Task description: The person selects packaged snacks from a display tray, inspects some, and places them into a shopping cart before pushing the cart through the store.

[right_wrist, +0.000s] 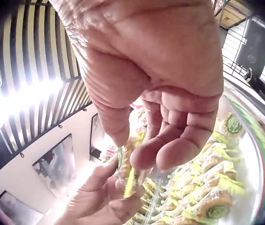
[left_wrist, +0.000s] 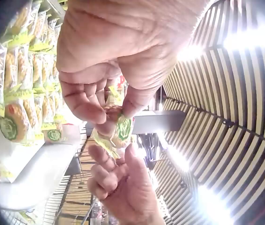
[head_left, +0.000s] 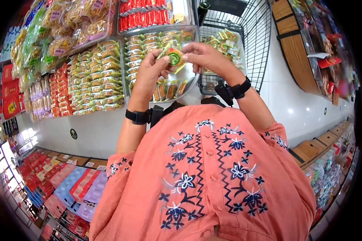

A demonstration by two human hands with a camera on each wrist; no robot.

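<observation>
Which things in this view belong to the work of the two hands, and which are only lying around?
Likely part of the work: wrapped snack, pinched by left hand and right hand; matching packets just beyond; perhaps the wire cart alongside.

Seemingly just lying about: red-wrapped packets; bagged snacks; coloured boxes.

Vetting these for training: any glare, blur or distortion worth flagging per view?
Head: strong fisheye bend, black corners, light spots on the shiny floor, but the packet looks fairly clear; left wrist: ceiling lights blown out, striped ceiling bowed, packet washed out; right wrist: large white glare from a ceiling light, dark corners.
</observation>
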